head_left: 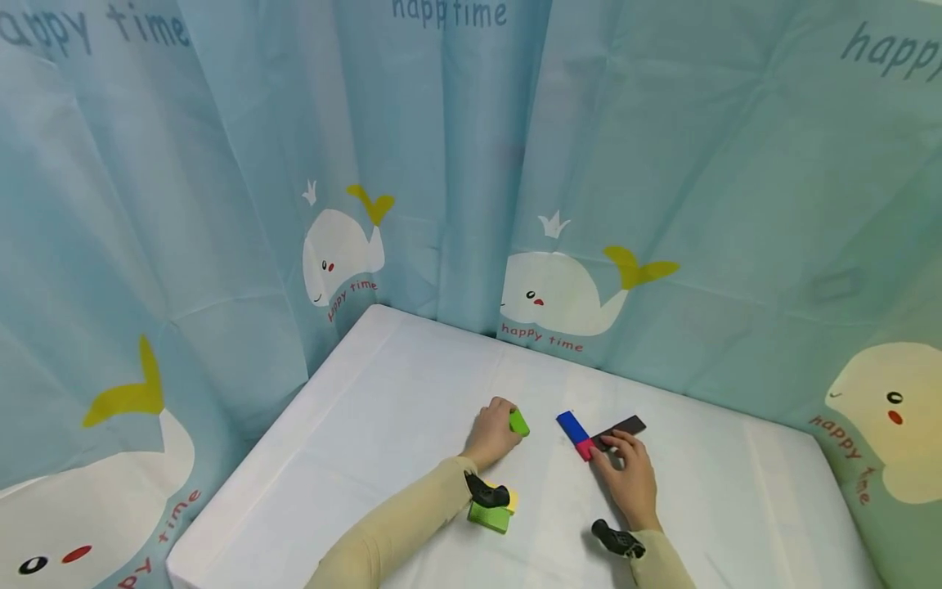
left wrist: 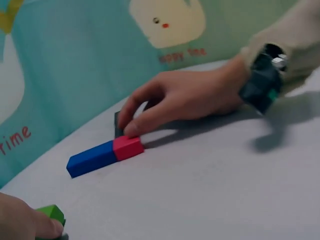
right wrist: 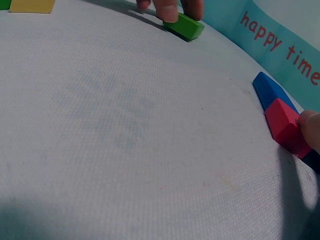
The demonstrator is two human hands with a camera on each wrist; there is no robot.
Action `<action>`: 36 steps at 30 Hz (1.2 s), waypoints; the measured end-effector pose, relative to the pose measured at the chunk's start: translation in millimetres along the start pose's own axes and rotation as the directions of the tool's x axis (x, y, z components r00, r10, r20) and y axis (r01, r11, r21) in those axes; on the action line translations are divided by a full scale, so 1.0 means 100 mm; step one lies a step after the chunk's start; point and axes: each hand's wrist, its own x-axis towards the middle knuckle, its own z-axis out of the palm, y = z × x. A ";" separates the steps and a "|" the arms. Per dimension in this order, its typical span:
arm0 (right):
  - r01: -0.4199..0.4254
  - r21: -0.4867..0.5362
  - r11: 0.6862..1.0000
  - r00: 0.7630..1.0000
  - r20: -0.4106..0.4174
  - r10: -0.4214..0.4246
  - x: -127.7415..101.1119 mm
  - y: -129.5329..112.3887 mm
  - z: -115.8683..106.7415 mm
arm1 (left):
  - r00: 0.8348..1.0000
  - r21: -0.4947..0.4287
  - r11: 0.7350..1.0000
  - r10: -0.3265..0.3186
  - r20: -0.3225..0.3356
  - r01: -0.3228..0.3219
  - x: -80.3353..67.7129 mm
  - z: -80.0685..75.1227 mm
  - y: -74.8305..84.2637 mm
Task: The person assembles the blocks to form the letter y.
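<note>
1. A small green block [head_left: 519,423] is held in the left hand [head_left: 495,433], pinched between thumb and fingers. It is kept low at the white table [head_left: 412,384]; whether its underside is touching cannot be told.
2. Judging by its look, the green block should be light, stiff and not easily broken. Its faces appear flat and fairly matte, so little slipping would be expected. A hold is best taken across two opposite long sides, near the middle.
3. In relation to the left hand, the green block is seen at the fingertips, jutting out on the side that faces the other hand. A stretch of table is left between it and a blue block [head_left: 571,427] to the right.
4. The thumb of the right hand [head_left: 634,483] is laid against a red block [head_left: 585,451], and its fingers are bent over a dark block [head_left: 630,425]. Whether these are gripped or merely steadied cannot be told.
5. The blue and red blocks are set end to end. The dark block is angled away from the red one toward the far right, partly hidden by fingers.
6. Nearer the body, a second green block [head_left: 489,518] and a yellow block [head_left: 513,499] are partly covered by the left wrist camera [head_left: 487,492].
</note>
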 end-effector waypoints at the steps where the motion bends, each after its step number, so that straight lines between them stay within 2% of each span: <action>1: -0.002 -0.003 1.000 1.000 0.002 0.002 0.00 0.00 0.00 | 1.000 -0.025 1.000 -0.002 -0.003 0.002 0.04 0.03 -0.02; 6: 0.001 -0.006 1.000 1.000 0.001 -0.001 0.00 -0.01 -0.01 | 1.000 -0.066 0.998 0.007 -0.023 -0.009 0.17 0.13 -0.04; 9: 0.006 -0.011 1.000 1.000 -0.001 -0.006 0.00 -0.02 -0.01 | 0.999 -0.079 0.997 0.004 -0.032 -0.007 0.21 0.13 -0.01; 17: 0.010 0.001 1.000 1.000 0.001 -0.010 0.00 -0.03 -0.02 | 0.996 -0.136 0.990 -0.048 -0.070 0.038 0.29 0.19 0.02; 26: 0.013 -0.004 1.000 1.000 -0.009 -0.013 -0.01 0.00 -0.03 | 0.995 -0.122 0.992 -0.034 -0.089 0.022 0.43 0.24 0.14; 28: 0.018 0.000 1.000 1.000 -0.006 -0.018 -0.01 0.01 -0.02 | 0.994 -0.137 0.990 -0.058 -0.090 0.046 0.49 0.27 0.16; 30: 0.017 0.007 1.000 1.000 0.002 -0.017 -0.01 0.00 -0.02 | 0.991 -0.169 0.982 -0.101 -0.091 0.084 0.56 0.30 0.18; 33: 0.011 0.014 1.000 1.000 0.007 -0.011 -0.02 -0.01 -0.02 | 0.982 -0.265 0.954 -0.171 -0.086 0.143 0.66 0.35 0.22; 36: 0.009 0.015 1.000 1.000 0.002 -0.009 -0.01 -0.02 -0.03 | 0.979 -0.355 0.922 -0.192 -0.068 0.157 0.76 0.40 0.25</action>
